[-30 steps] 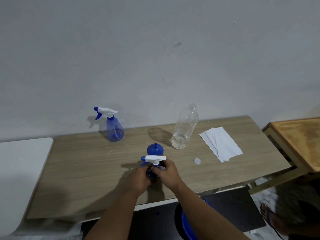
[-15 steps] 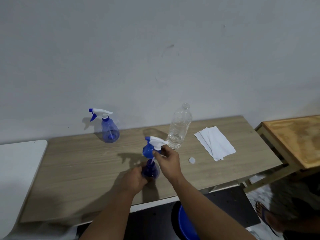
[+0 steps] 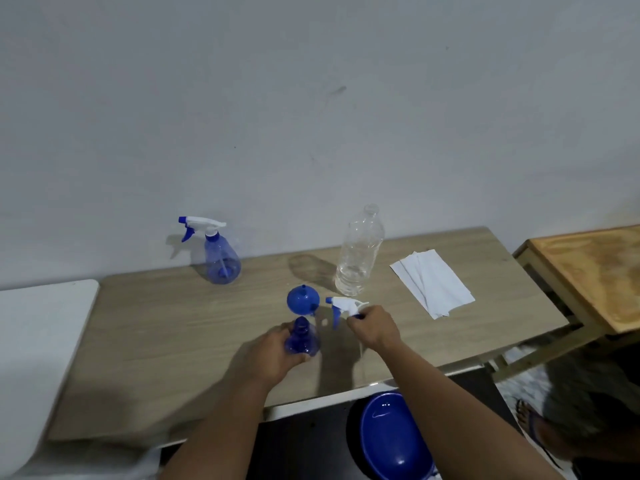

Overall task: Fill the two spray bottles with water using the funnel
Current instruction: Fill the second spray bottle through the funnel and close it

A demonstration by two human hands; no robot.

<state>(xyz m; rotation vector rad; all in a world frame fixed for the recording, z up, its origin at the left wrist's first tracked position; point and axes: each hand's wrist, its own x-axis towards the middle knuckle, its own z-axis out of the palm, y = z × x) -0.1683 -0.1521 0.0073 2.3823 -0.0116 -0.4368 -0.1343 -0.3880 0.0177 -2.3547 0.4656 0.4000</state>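
Note:
My left hand (image 3: 273,355) grips the body of a blue spray bottle (image 3: 302,338) that stands on the wooden table (image 3: 166,334) with its neck bare. My right hand (image 3: 374,326) pinches that bottle's white spray head (image 3: 343,304), held off to the right of the bottle and just above the table. A blue funnel (image 3: 302,299) lies on the table right behind the bottle. A second blue spray bottle (image 3: 221,258), with its spray head on, stands at the back left. A clear plastic water bottle (image 3: 358,252), uncapped and with a little water at the bottom, stands at the back centre.
White folded paper (image 3: 431,284) lies to the right on the table. A second wooden table (image 3: 595,271) stands at the far right, a white surface (image 3: 38,344) at the left. A blue basin (image 3: 391,441) sits on the floor below the table's front edge.
My right hand has lifted the spray head out of the near bottle and carried it to the right. My left hand has stayed on the bottle's body.

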